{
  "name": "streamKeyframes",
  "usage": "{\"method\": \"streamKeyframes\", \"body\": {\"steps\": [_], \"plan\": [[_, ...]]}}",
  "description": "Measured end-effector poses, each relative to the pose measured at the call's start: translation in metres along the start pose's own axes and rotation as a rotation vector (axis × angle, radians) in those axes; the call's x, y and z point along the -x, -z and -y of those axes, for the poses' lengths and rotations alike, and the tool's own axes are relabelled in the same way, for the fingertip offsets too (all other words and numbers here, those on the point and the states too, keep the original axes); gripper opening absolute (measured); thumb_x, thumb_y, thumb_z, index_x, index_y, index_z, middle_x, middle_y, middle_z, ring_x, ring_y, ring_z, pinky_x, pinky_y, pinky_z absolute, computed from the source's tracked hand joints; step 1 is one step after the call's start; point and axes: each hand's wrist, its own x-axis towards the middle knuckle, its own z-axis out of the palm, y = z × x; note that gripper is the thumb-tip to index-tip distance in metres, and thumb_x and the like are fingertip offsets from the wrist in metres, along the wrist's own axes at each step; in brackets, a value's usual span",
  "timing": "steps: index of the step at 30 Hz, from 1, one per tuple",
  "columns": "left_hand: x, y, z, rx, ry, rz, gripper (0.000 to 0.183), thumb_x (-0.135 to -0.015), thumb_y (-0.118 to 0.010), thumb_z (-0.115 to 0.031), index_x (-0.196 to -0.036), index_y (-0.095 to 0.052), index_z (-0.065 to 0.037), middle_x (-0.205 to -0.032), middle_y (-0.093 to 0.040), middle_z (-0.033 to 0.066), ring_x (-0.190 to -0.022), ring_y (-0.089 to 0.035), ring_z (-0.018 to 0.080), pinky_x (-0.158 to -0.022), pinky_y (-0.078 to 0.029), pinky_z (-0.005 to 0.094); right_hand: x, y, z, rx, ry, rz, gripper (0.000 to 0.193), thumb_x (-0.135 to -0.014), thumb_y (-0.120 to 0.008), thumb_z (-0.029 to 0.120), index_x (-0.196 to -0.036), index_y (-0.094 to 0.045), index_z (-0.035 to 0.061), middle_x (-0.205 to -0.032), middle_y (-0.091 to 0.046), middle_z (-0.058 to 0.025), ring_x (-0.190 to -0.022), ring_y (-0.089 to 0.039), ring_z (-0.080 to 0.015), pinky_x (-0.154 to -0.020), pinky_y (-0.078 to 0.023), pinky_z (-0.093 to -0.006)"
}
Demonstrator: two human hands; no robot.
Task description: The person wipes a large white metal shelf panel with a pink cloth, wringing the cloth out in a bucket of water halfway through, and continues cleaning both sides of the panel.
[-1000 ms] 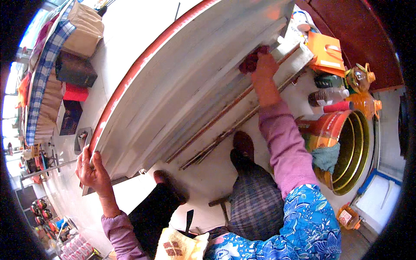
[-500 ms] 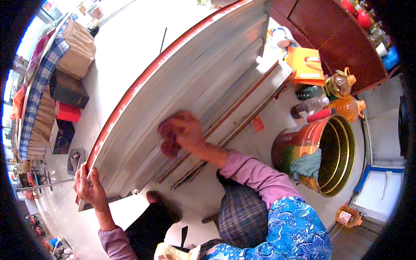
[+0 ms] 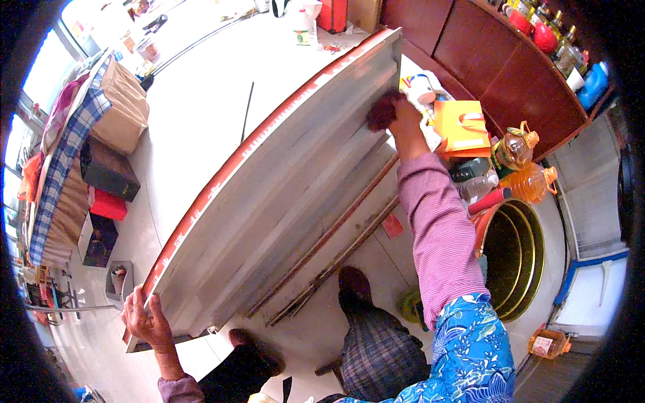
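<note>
Left hand: your left hand (image 3: 146, 321) grips the near left corner of the long panel (image 3: 282, 195), fingers wrapped over its edge.
Right hand: your right hand (image 3: 402, 115) is stretched out near the panel's far right end, closed on a dark red cloth (image 3: 381, 111) pressed flat against the surface.
Hands apart: they sit well apart, almost at opposite ends of the panel.
Panel: long, pale grey and ribbed, with a red strip (image 3: 255, 144) along its far edge; it runs slantwise from lower left to upper right.
Beneath the near edge: thin rods (image 3: 336, 235) lie along the white floor, just beside your two dark shoes (image 3: 355, 285).
Right of the panel: an orange paper bag (image 3: 462, 127), two bottles of yellow oil (image 3: 524, 164) and a large round metal tub (image 3: 514, 258) stand close together.
Far left: a checked cloth (image 3: 64, 161) and dark boxes (image 3: 107, 171) are stacked beside the floor's left edge.
</note>
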Motion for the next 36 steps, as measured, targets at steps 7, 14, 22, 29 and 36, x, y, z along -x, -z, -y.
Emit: {"method": "streamKeyframes", "body": {"steps": [7,14,22,29,36], "plan": [[-0.012,0.018,-0.002,-0.033,-0.023,-0.047,0.036,-0.086,-0.061,-0.034,-0.102,-0.065,-0.002,-0.092,-0.064,0.0097,-0.089,-0.059,0.0255,-0.083,-0.038,0.0363,0.016,0.01,0.182,-0.894,-0.104,-0.299,0.026,-0.079,-0.056,-0.001,-0.103,-0.062,0.0036,-0.093,-0.063,-0.0046,-0.076,-0.062,-0.0179,-0.068,-0.052,-0.0305],[-0.01,0.004,-0.026,0.009,-0.069,-0.051,0.034,-0.087,-0.059,-0.035,-0.099,-0.065,-0.004,-0.089,-0.064,0.0088,-0.085,-0.06,0.0243,-0.078,-0.039,0.0346,0.026,-0.027,0.182,-0.276,0.4,-0.377,0.02,-0.076,-0.049,0.004,-0.058,-0.057,0.0058,-0.057,-0.054,-0.0096,-0.049,-0.047,-0.0196,-0.05,-0.04,-0.0349],[-0.008,0.024,0.001,0.083,-0.064,-0.061,0.039,-0.097,-0.036,-0.03,-0.097,-0.066,-0.006,-0.082,-0.062,0.0083,-0.078,-0.058,0.022,-0.074,-0.037,0.0331,0.232,-0.068,0.285,-0.298,1.112,0.309,0.036,-0.074,-0.053,-0.005,-0.105,-0.066,0.0061,-0.119,-0.057,-0.0179,-0.106,-0.052,-0.0361,-0.093,-0.043,-0.0451],[-0.043,0.037,-0.018,0.48,0.28,0.288,0.066,-0.097,-0.02,-0.052,-0.099,-0.067,-0.005,-0.097,-0.065,0.017,-0.095,-0.058,0.036,-0.085,-0.04,0.0423,0.185,-0.051,0.297,-0.12,0.908,0.037,0.038,-0.071,-0.056,-0.005,-0.105,-0.067,0.0092,-0.108,-0.062,-0.0154,-0.099,-0.058,-0.0339,-0.089,-0.046,-0.0404],[-0.013,0.083,-0.027,0.494,0.31,0.226,0.075,-0.095,-0.012,-0.057,-0.093,-0.059,0.001,-0.09,-0.059,0.0285,-0.094,-0.053,0.0442,-0.083,-0.037,0.0493,0.278,-0.06,0.343,0.001,1.016,0.277,0.029,-0.068,-0.053,-0.006,-0.091,-0.067,0.0042,-0.1,-0.059,-0.0143,-0.095,-0.053,-0.0327,-0.085,-0.045,-0.0419]]}}
